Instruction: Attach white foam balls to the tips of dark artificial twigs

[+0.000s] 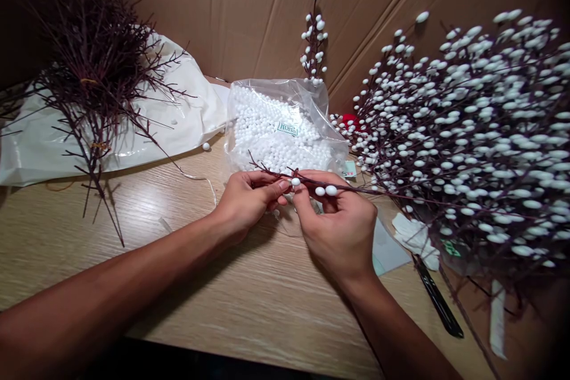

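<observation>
At mid-frame, the left hand [247, 199] and right hand [341, 222], fingers pinched nearly closed, hold a thin, knobbly twig [266, 170] with smooth oval beads [331, 190]. A crinkled clear bag [308, 90] lies just beyond; wood-grain table [253, 303] stretches toward its straight edge, bottom centre.

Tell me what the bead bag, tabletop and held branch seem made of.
Bead bag: clear, glossy plastic film; white beads show through and creases glint.
Tabletop: wood or wood-look laminate; pale grain, soft sheen.
Held branch: possibly plastic or wrapped wire; dark, slender, fairly matte.
</observation>
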